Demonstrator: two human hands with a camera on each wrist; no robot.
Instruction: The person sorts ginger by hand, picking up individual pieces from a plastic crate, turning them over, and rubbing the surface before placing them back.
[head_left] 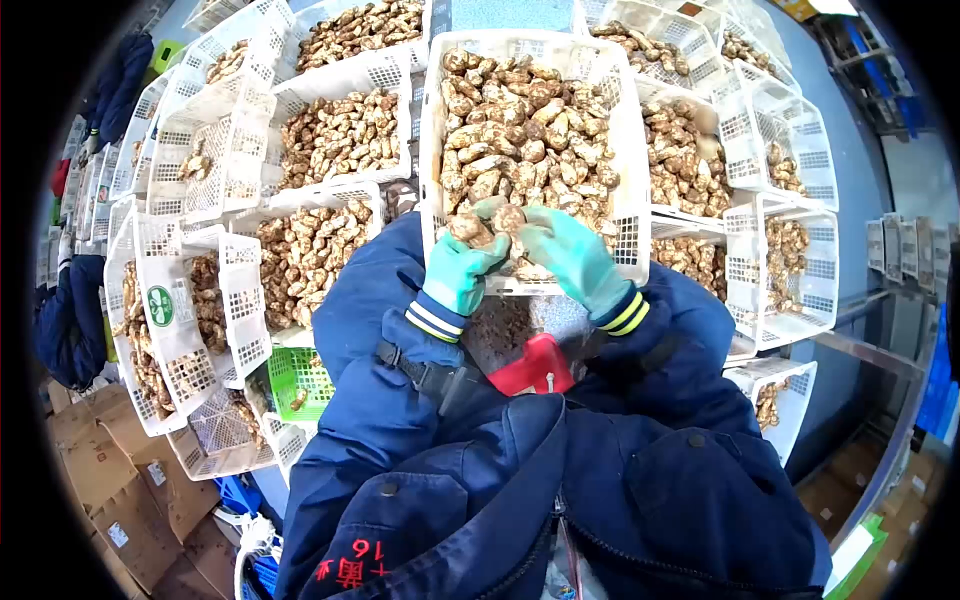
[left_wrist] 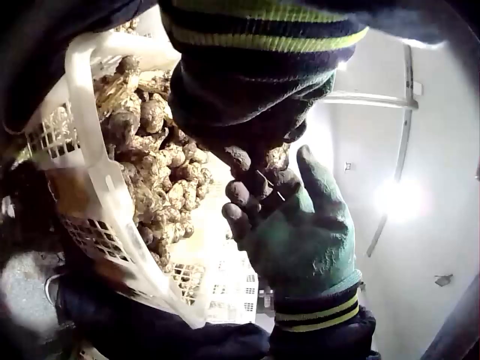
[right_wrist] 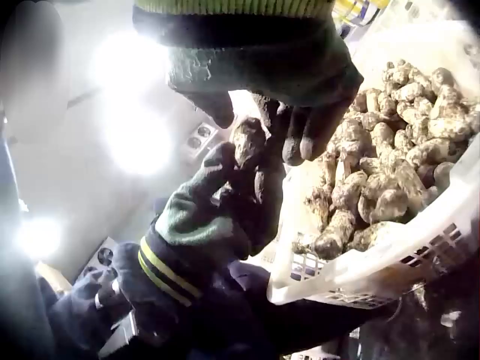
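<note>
Both hands wear green gloves and meet over the near edge of a white plastic crate (head_left: 634, 150) heaped with brown and cream mushrooms (head_left: 525, 125). My left hand (head_left: 463, 265) grips a soil-marked mushroom (head_left: 470, 231) with its fingers and thumb. Beside that, a round-capped mushroom (head_left: 508, 219) sits between the two hands, and the curled fingers of my right hand (head_left: 575, 260) hold it from the right. In the right wrist view, a dark mushroom (right_wrist: 248, 141) stands upright by the left thumb. Gloves and shadow hide much of the grip in both wrist views.
More white crates of mushrooms stand on the left (head_left: 340, 140) and right (head_left: 685, 150). A green basket (head_left: 300, 385) is low on the left. Something red (head_left: 535, 365) lies below the crate, close to my body. Flattened cardboard (head_left: 130, 470) covers the floor at left.
</note>
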